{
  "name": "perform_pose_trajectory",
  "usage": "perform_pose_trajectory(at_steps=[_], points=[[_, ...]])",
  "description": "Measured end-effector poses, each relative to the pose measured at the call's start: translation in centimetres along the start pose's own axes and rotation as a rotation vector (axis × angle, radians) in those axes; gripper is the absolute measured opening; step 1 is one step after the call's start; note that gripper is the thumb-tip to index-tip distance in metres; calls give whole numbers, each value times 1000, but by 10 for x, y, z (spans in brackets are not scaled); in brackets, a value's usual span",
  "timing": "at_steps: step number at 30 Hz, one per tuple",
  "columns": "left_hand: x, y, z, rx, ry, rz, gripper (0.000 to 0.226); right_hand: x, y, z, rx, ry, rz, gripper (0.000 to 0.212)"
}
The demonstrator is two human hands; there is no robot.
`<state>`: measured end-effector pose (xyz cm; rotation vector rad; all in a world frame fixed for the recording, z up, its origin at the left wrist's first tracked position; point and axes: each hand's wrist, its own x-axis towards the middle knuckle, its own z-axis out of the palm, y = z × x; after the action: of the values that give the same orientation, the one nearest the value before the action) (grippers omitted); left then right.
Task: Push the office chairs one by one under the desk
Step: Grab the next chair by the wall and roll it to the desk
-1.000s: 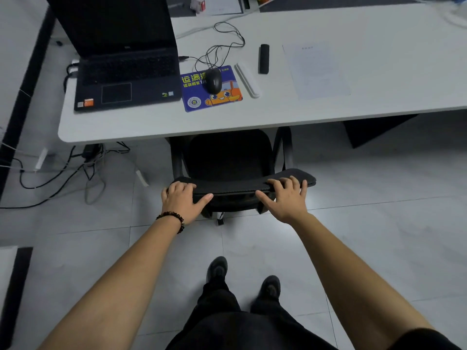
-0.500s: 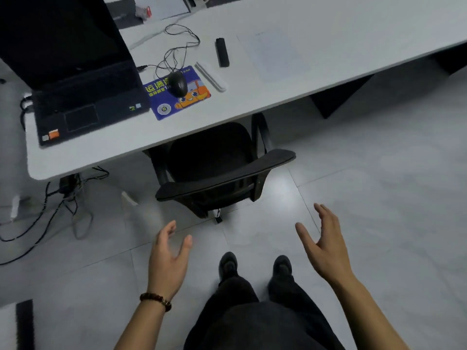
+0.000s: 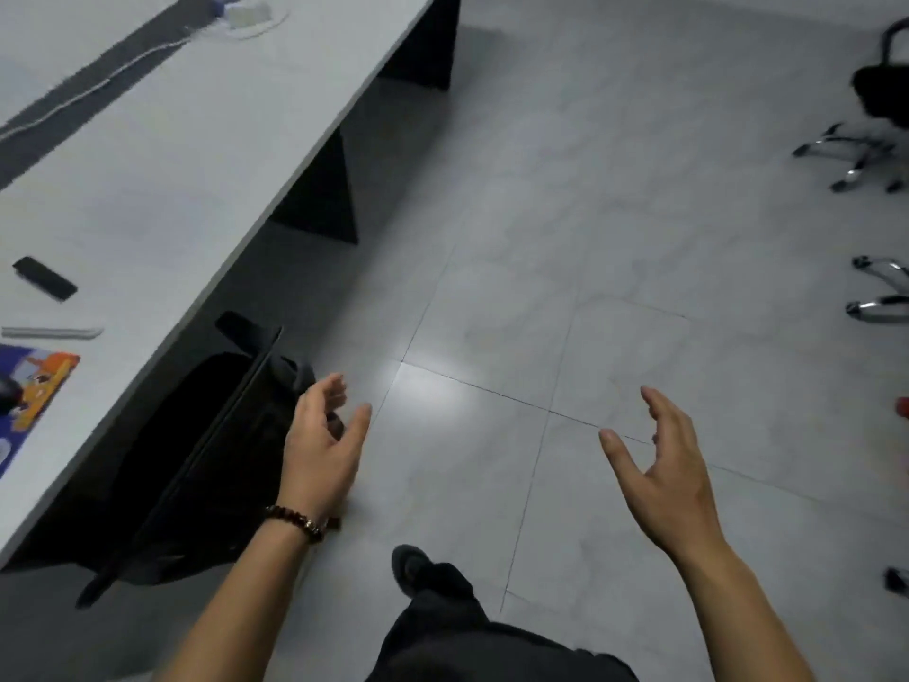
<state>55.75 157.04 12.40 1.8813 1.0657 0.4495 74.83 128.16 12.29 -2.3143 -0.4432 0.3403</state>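
- Head view: the left hand (image 3: 322, 435) and the right hand (image 3: 659, 465) are held out over the floor tiles. Both are released, with fingers loosely spread and nothing grasped.
- One black office chair (image 3: 206, 460) is seen at lower left, tucked beneath the edge of the desk (image 3: 172, 140), with only its backrest standing out. The left hand is just beside that backrest; whether it is touched cannot be told.
- A second office chair (image 3: 880, 96) stands in the upper right corner, well apart from the desk. Chrome chair legs (image 3: 880, 287) are cut off by the right edge. Both are judged to be left to do.
- If a wheeled chair is pushed off-centre, it may swivel and be driven against the dark desk support (image 3: 319, 199) at upper centre instead of into a gap.
- Armrests could be caught on the desk edge, which would jolt the black bar (image 3: 44, 278) and the mouse pad (image 3: 34, 386) lying near it.
- The shoe (image 3: 410, 566) at lower centre could be snagged by a chair base.
- No container can be made out; the small items at the desk's far upper left are too blurred to be identified.
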Motion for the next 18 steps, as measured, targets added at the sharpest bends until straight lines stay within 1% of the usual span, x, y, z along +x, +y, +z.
perform_pose_trajectory(at_steps=[3, 6, 9, 13, 15, 18], points=[[-24, 65, 56, -13, -83, 173, 44, -36, 51, -60, 63, 165, 72, 69], [-82, 111, 131, -21, -206, 295, 45, -89, 122, -114, 123, 287, 173, 71], [-168, 140, 217, -26, -346, 344, 41, -154, 206, -169, 178, 375, 298, 74], [-284, 178, 319, -64, -579, 302, 34, -239, 297, -244, 274, 510, 504, 72], [-325, 202, 357, -39, -682, 345, 34, -270, 330, -285, 350, 603, 566, 70], [-362, 240, 413, -10, -764, 423, 36, -297, 377, -337, 409, 741, 623, 67]])
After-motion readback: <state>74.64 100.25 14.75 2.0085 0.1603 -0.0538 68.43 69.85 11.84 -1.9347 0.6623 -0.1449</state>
